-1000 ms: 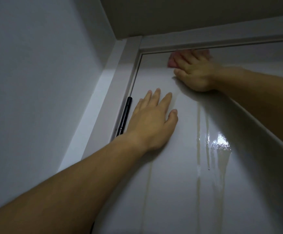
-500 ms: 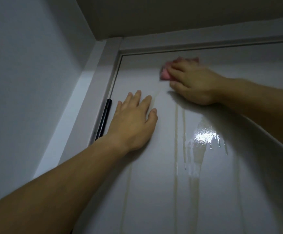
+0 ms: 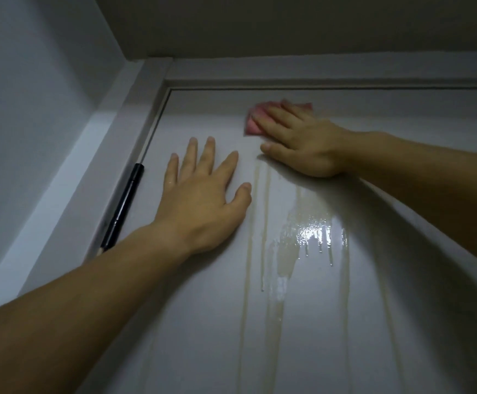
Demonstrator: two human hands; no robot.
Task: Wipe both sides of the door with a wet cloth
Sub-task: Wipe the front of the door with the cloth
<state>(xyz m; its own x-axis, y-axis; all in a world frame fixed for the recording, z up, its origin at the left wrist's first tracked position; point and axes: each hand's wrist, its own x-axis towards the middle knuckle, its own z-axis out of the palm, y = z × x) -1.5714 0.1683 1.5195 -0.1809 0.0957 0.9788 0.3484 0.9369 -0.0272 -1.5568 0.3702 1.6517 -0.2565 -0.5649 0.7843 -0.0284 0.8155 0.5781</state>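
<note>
Door (image 3: pixel 317 322), pale grey and glossy, fills the centre and lower right of the frame, seen from below, its top edge running across the upper part of the picture. Grey wall (image 3: pixel 32 109) takes the left side, and a white door frame (image 3: pixel 135 115) slants from lower left up to the top corner. The left hand (image 3: pixel 203 200) lies flat on the door at centre, fingers straight and spread wide, pointing up the frame. The right hand (image 3: pixel 302 143) comes in from the right edge and presses on the door just beneath its top edge, fingers straight and close together, pointing to the upper left. Water streaks (image 3: pixel 263 223) run down the door below the right hand, with a shiny wet patch right of centre. A black hinge (image 3: pixel 123 206) sits along the door's left edge. A pink cloth (image 3: pixel 253 126) lies flat under the right fingers, upper centre; its long axis runs across the frame, parallel to the door's top edge, with most of it hidden by the hand.
</note>
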